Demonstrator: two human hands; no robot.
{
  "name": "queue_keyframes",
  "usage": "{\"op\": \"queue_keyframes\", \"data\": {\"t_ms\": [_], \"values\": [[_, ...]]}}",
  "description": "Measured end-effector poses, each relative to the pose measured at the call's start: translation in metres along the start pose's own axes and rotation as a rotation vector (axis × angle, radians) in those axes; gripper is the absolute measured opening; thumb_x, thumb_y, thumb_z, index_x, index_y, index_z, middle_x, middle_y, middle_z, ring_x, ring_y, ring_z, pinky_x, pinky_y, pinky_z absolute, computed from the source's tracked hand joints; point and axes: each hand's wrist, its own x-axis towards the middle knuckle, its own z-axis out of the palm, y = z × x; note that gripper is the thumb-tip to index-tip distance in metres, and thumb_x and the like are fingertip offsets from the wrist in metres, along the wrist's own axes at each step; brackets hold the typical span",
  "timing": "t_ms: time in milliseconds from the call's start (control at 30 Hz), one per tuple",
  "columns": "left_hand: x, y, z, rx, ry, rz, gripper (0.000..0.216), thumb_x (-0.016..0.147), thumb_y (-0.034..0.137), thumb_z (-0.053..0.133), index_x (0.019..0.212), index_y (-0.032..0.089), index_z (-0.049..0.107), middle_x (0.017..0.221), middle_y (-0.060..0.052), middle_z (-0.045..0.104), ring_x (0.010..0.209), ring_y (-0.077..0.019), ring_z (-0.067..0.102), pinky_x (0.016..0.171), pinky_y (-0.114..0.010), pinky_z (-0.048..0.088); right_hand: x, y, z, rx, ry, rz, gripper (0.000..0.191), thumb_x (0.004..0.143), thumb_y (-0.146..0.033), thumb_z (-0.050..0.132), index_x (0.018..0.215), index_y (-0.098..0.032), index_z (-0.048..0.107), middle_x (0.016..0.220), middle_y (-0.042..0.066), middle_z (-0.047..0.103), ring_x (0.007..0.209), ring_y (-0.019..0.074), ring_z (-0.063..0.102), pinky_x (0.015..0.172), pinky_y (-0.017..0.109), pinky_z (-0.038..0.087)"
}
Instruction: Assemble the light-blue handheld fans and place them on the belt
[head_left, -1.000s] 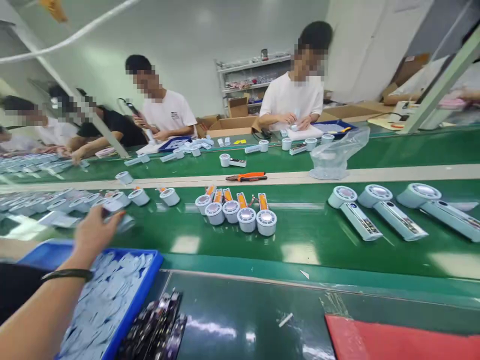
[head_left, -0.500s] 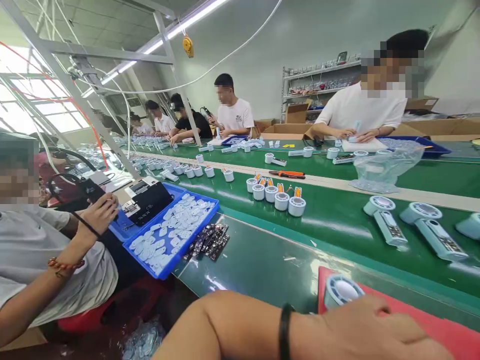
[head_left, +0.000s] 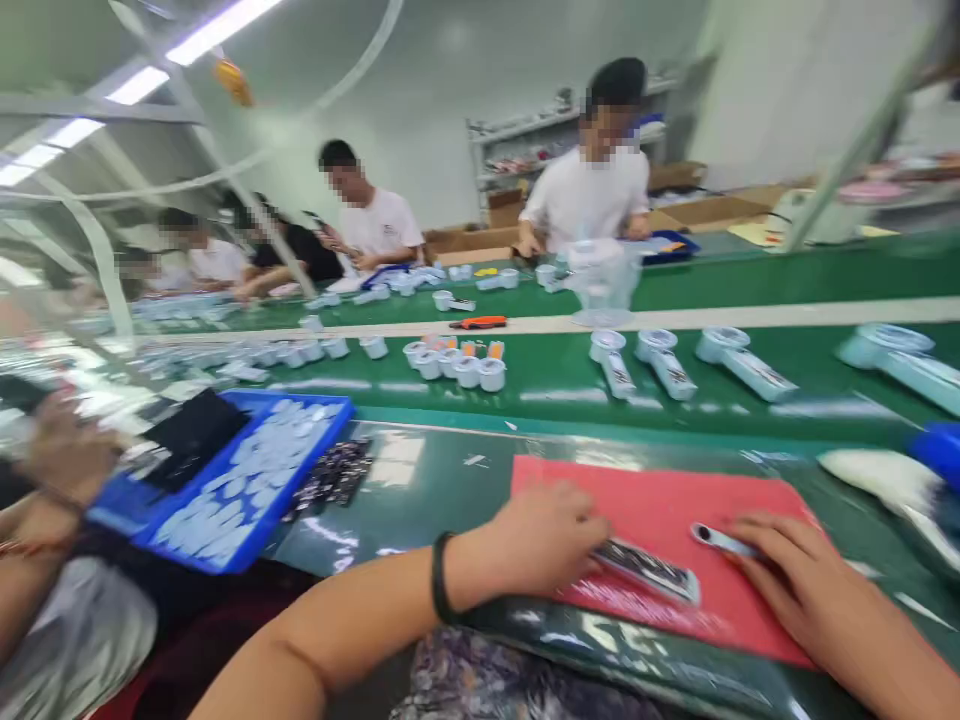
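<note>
From where I stand, the head camera looks down over the person's forearms at a workbench. The left hand [head_left: 544, 535], a black band on its wrist, lies on a red mat [head_left: 757, 620]. Its fingers [head_left: 581, 530] curl down at the near end of a dark circuit board [head_left: 645, 570], touching it or just beside it. The blur hides whether they have hold of it.

The right hand [head_left: 817, 585] sits further along the same mat, its fingers [head_left: 765, 530] low and loosely apart. Just ahead of those fingertips lies a small pale plastic part [head_left: 716, 541], and I cannot tell whether they grip it. The circuit board lies between the two hands, slanting across the mat.

Left of the left hand's fingers, a stack of dark boards [head_left: 330, 472] lies on the bench beside a blue tray [head_left: 300, 485] heaped with pale pieces. Past that tray is a co-worker's hand [head_left: 67, 455]. Ahead of the fingers, on a green conveyor belt [head_left: 540, 365], stand white cylindrical housings [head_left: 465, 372] and pale handheld devices [head_left: 750, 372].
</note>
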Motion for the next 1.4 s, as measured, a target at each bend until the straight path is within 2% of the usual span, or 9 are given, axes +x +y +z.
{"op": "queue_keyframes", "data": {"t_ms": [167, 433, 633, 833, 900, 967, 1033, 1133, 1400], "values": [[0.009, -0.017, 0.012, -0.152, 0.176, 0.016, 0.022, 0.097, 0.022, 0.06, 0.118, 0.021, 0.064, 0.106, -0.009, 0.062, 0.097, -0.0253, 0.058, 0.083, -0.04, 0.051, 0.021, -0.062, -0.03, 0.016, -0.124, 0.226, 0.031, 0.1, -0.032, 0.044, 0.11, -0.024, 0.072, 0.106, 0.009, 0.075, 0.094, 0.0252, 0.072, 0.077, 0.038, 0.058], [0.013, -0.024, 0.013, -0.475, 0.233, -0.04, 0.029, 0.092, 0.028, 0.065, 0.12, 0.019, 0.061, 0.112, -0.009, 0.066, 0.104, -0.0268, 0.06, 0.092, -0.044, 0.053, 0.04, -0.127, -0.018, 0.112, -0.247, 0.167, 0.01, 0.099, -0.024, 0.06, 0.103, -0.02, 0.068, 0.094, 0.005, 0.07, 0.081, 0.0189, 0.064, 0.07, 0.031, 0.046], [0.014, -0.02, 0.012, -0.681, 0.312, 0.044, 0.016, 0.101, 0.022, 0.052, 0.108, 0.021, 0.066, 0.11, -0.006, 0.068, 0.105, -0.0226, 0.061, 0.095, -0.041, 0.05, 0.034, -0.13, -0.01, 0.108, -0.21, 0.097, 0.011, 0.1, -0.023, 0.058, 0.1, -0.019, 0.068, 0.088, 0.005, 0.066, 0.078, 0.0193, 0.061, 0.066, 0.032, 0.043], [0.018, -0.017, 0.013, -0.718, 0.263, -0.052, 0.015, 0.095, 0.014, 0.057, 0.099, 0.022, 0.069, 0.099, -0.004, 0.069, 0.094, -0.0209, 0.063, 0.084, -0.038, 0.052, 0.03, -0.128, -0.001, 0.392, -0.149, 0.314, 0.015, 0.1, -0.022, 0.055, 0.095, -0.022, 0.069, 0.106, 0.006, 0.067, 0.099, 0.0206, 0.065, 0.085, 0.036, 0.052], [0.016, -0.017, 0.01, -0.685, 0.267, -0.036, 0.014, 0.094, 0.013, 0.059, 0.097, 0.022, 0.069, 0.099, -0.004, 0.069, 0.095, -0.0213, 0.064, 0.084, -0.037, 0.054, 0.027, -0.126, 0.003, 0.534, -0.175, 0.413, 0.011, 0.098, -0.022, 0.058, 0.104, -0.022, 0.068, 0.114, 0.007, 0.069, 0.108, 0.0211, 0.066, 0.093, 0.038, 0.054], [0.01, -0.014, 0.006, -0.616, 0.286, 0.017, 0.011, 0.095, 0.015, 0.059, 0.097, 0.021, 0.068, 0.102, -0.005, 0.069, 0.101, -0.0233, 0.064, 0.087, -0.04, 0.055, 0.024, -0.126, 0.002, 0.572, -0.243, 0.443, 0.027, 0.096, -0.024, 0.062, 0.123, -0.023, 0.063, 0.123, 0.008, 0.068, 0.113, 0.0223, 0.066, 0.099, 0.042, 0.054], [0.0, -0.008, 0.005, -0.528, 0.288, 0.049, 0.01, 0.098, 0.021, 0.058, 0.102, 0.022, 0.068, 0.109, -0.007, 0.07, 0.108, -0.0263, 0.064, 0.092, -0.045, 0.055, 0.021, -0.127, -0.003, 0.49, -0.341, 0.367, 0.043, 0.093, -0.025, 0.067, 0.135, -0.023, 0.058, 0.132, 0.011, 0.066, 0.12, 0.0256, 0.062, 0.106, 0.048, 0.05], [-0.013, 0.006, 0.007, -0.412, 0.263, 0.019, 0.021, 0.1, 0.024, 0.055, 0.118, 0.02, 0.064, 0.12, -0.01, 0.071, 0.122, -0.0325, 0.061, 0.1, -0.055, 0.054, 0.015, -0.135, -0.009, 0.358, -0.445, 0.222, 0.043, 0.094, -0.023, 0.067, 0.137, -0.021, 0.06, 0.132, 0.012, 0.065, 0.123, 0.0284, 0.058, 0.108, 0.051, 0.046], [-0.012, 0.016, 0.011, -0.326, 0.192, -0.028, 0.027, 0.099, 0.018, 0.047, 0.12, 0.018, 0.065, 0.122, -0.012, 0.072, 0.13, -0.0357, 0.058, 0.102, -0.06, 0.054, 0.008, -0.139, 0.003, 0.178, -0.4, 0.141, 0.038, 0.1, -0.023, 0.054, 0.138, -0.017, 0.057, 0.125, 0.014, 0.066, 0.113, 0.0289, 0.057, 0.098, 0.048, 0.048]]}}
